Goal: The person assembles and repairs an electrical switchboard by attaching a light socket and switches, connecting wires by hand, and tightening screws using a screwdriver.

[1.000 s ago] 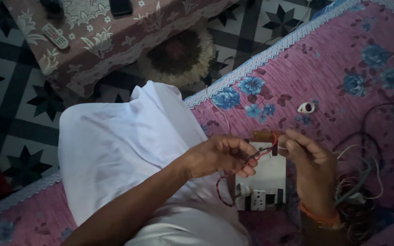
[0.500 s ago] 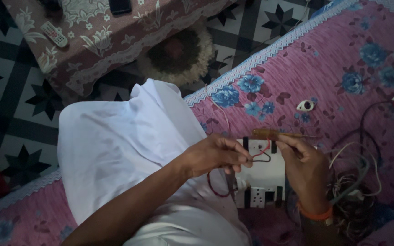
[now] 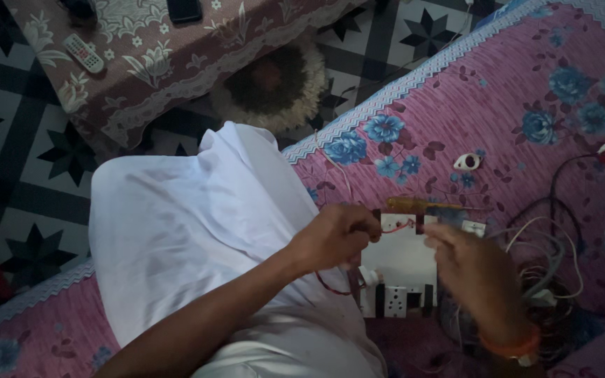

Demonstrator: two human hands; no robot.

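My left hand (image 3: pixel 334 241) pinches one end of a thin red wire (image 3: pixel 397 227) over a white electrical switchboard (image 3: pixel 404 269) that rests beside my white-clothed knee (image 3: pixel 190 231). My right hand (image 3: pixel 474 273) pinches the other end of the same wire, fingers closed, with an orange band at the wrist. More red wire loops down under my left hand. A yellow-handled screwdriver (image 3: pixel 421 204) lies on the pink floral bedspread (image 3: pixel 512 105) just beyond the board.
A tangle of white and black cables (image 3: pixel 547 259) lies right of the board, a small white fitting (image 3: pixel 467 162) further up. On the patterned floor stand a table with a floral cloth (image 3: pixel 169 56), a remote (image 3: pixel 83 54), and a round woolly stool (image 3: pixel 274 84).
Both hands shifted slightly with the red wire, now stretched short between them above the board's top edge. The view moved a little.
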